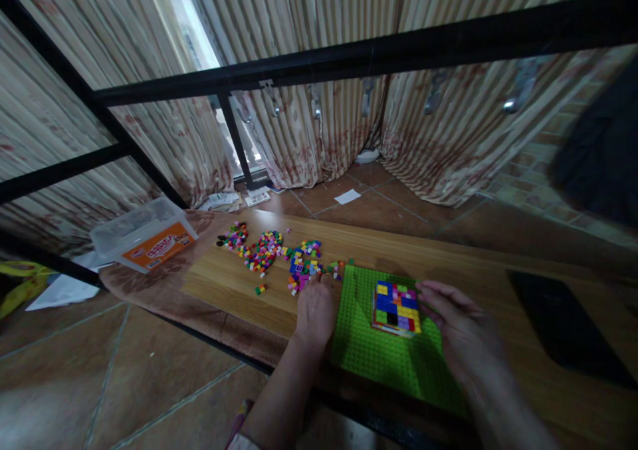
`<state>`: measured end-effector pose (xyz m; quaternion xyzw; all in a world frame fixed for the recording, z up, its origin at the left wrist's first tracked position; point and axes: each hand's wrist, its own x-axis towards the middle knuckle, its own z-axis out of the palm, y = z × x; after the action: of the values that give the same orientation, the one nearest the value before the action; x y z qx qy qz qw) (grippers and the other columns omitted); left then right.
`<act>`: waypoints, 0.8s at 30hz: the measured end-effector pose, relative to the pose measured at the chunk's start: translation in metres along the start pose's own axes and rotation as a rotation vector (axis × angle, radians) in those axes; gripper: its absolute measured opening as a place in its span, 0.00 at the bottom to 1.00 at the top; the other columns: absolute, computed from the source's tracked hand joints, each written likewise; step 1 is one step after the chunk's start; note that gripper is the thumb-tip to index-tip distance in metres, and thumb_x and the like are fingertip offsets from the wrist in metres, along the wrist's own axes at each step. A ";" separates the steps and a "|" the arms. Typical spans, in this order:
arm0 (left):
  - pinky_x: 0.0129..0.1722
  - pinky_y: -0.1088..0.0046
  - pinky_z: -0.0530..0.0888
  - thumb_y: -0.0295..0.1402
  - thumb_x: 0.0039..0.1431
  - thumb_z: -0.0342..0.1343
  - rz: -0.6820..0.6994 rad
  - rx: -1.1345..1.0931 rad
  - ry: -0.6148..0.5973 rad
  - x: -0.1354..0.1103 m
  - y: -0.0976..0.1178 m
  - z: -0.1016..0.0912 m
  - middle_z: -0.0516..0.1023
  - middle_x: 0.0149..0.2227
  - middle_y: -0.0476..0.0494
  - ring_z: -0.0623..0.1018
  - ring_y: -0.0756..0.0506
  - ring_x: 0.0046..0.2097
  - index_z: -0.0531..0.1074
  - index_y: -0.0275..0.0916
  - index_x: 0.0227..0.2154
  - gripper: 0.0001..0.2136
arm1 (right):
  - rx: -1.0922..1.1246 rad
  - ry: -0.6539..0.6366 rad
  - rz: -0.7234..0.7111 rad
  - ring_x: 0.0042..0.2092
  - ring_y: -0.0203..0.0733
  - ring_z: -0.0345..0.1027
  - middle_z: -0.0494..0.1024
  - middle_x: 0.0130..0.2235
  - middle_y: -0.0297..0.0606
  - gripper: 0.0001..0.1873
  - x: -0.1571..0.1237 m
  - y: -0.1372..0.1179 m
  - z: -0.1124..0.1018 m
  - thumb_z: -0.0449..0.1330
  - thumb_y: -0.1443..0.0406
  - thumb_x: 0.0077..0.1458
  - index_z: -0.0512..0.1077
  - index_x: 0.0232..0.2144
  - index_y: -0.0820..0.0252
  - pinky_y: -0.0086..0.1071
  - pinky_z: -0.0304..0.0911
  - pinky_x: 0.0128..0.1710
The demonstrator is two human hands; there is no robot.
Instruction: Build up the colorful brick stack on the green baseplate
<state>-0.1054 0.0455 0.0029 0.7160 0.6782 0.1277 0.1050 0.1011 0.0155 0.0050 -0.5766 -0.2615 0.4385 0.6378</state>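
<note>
Block stack beside loose bricks

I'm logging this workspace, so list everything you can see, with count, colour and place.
baseplate: one, green, on the table in front of the person
brick block: one, multicoloured, on the baseplate
loose bricks: many, mixed colours, scattered left of the baseplate
plastic box: one, clear with orange label, far left of the table
table: one, light wood
dark flat object: one, black, right side of the table
curtains: beige striped, behind
left hand: at the loose bricks
right hand: beside the brick block
</note>
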 end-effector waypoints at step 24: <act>0.34 0.80 0.72 0.30 0.46 0.69 -0.268 -1.972 -0.545 -0.027 0.039 -0.029 0.77 0.28 0.48 0.76 0.54 0.30 0.78 0.35 0.35 0.12 | -0.321 -0.434 -0.515 0.47 0.42 0.71 0.78 0.44 0.37 0.10 -0.036 -0.023 0.019 0.61 0.61 0.56 0.80 0.40 0.47 0.35 0.67 0.45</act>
<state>-0.0791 0.0160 0.0418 0.2349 0.2996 0.4478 0.8090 0.0737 -0.0049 0.0372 -0.4783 -0.5924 0.3293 0.5585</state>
